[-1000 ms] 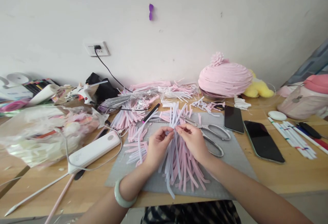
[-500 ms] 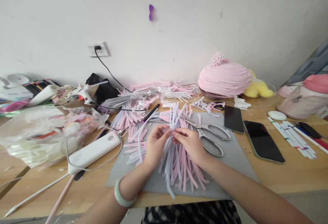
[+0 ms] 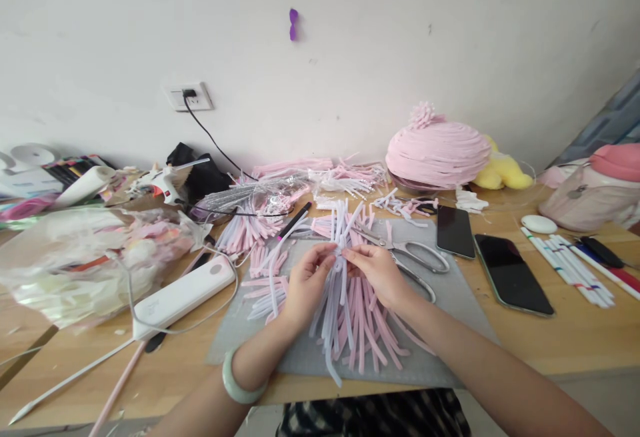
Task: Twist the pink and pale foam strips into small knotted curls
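Both hands meet over a bundle of pink and pale lilac pipe cleaners (image 3: 330, 317) that fans out toward me on a grey mat (image 3: 235, 340). My left hand (image 3: 310, 273) pinches a lilac pipe cleaner (image 3: 339, 250) from the left, thumb and forefinger closed. From the right, my right hand (image 3: 373, 269) pinches close beside it, its fingertips nearly touching the left ones. A small lilac loop shows between the two hands. Silver scissors (image 3: 425, 253) lie behind my right hand, partly hidden by it. A pale bangle circles my left wrist.
Two phones (image 3: 513, 273) and several white markers (image 3: 570, 267) lie on the right. At the left are a white power bank (image 3: 185, 293) with a cable and a plastic bag of scraps (image 3: 100, 263). A pink pipe-cleaner dome (image 3: 437, 155) stands at the back, near a glue gun (image 3: 167, 183).
My right hand has shifted slightly right and turned a little. A small lilac loop now shows between my fingers, and a pink strand sticks out beneath my right forearm.
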### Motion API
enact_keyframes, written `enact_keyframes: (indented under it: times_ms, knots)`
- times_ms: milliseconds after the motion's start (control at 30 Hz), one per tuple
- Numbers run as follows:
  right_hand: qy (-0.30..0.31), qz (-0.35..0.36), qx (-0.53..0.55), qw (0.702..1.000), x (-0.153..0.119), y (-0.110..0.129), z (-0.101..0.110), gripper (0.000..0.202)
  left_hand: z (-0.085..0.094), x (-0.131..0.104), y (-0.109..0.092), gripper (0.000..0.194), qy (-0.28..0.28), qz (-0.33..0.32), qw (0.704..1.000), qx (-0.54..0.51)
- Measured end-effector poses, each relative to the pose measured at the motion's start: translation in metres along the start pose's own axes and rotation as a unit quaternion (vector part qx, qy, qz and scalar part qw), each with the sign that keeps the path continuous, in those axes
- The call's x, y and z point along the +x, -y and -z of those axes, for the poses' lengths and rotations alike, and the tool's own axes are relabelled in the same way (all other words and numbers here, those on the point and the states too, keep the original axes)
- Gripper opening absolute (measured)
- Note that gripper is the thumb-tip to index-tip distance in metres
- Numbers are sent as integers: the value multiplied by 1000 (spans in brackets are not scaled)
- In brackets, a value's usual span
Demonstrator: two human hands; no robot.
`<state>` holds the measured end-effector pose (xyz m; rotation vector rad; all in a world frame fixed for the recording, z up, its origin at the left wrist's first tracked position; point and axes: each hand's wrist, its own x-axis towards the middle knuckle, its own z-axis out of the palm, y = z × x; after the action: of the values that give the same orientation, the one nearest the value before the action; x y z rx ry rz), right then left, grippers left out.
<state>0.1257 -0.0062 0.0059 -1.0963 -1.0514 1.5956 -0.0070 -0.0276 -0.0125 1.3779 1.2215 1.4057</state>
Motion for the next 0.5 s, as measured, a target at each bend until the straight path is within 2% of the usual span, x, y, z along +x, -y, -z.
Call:
enact_keyframes:
  times_ms: [167, 267, 433, 500]
  knots:
    - [36, 20, -85, 996, 2, -1, 5, 19, 8, 7, -1, 35, 62, -53, 995, 54]
    - [50, 32, -102, 993, 4, -3, 6, 19, 11, 10, 0, 22, 93, -90, 987, 98]
    - [55, 33, -97, 993, 5, -4, 8, 21, 12, 10, 0, 24, 59, -72, 986, 140]
    - [56, 35, -95, 993, 5, -4, 8, 22, 13, 9, -4, 21, 65, -73, 980, 173]
